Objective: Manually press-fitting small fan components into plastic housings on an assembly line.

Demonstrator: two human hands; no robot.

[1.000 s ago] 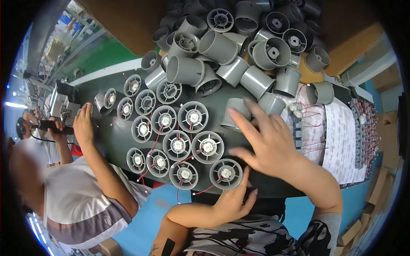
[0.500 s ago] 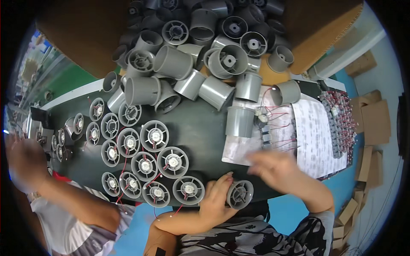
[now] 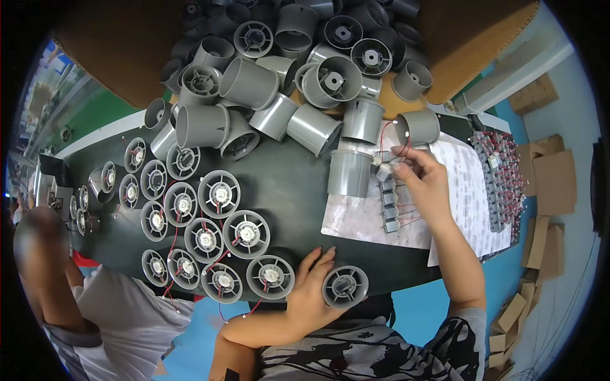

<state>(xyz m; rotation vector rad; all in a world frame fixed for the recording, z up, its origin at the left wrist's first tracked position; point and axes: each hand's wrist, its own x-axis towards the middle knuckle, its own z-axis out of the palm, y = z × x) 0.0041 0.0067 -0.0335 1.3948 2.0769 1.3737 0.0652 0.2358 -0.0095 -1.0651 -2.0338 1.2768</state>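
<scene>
My left hand (image 3: 307, 297) is wrapped round a grey plastic cylindrical housing (image 3: 345, 287) at the table's near edge. Its open, spoked end faces up, and no white centre piece shows inside it. Over the paper, my right hand (image 3: 427, 181) pinches a small square motor (image 3: 384, 171) with red wires; the fingertips partly hide the grip. Below it, a short row of similar motors (image 3: 389, 206) lies on the paper (image 3: 356, 219). Left of my left hand stand several housings (image 3: 271, 275) with white centres and trailing red wires.
Grey housings (image 3: 249, 84) are heaped at the back between cardboard flaps (image 3: 480, 47). One housing (image 3: 349, 173) stands left of the motors. Many wired motors (image 3: 499, 184) lie packed at the right. Another person's arm (image 3: 44, 267) is at the left edge.
My right hand has moved forward from near the table's front edge to the motors and closed on one. My left hand keeps its housing. The other person's arm at left has shifted.
</scene>
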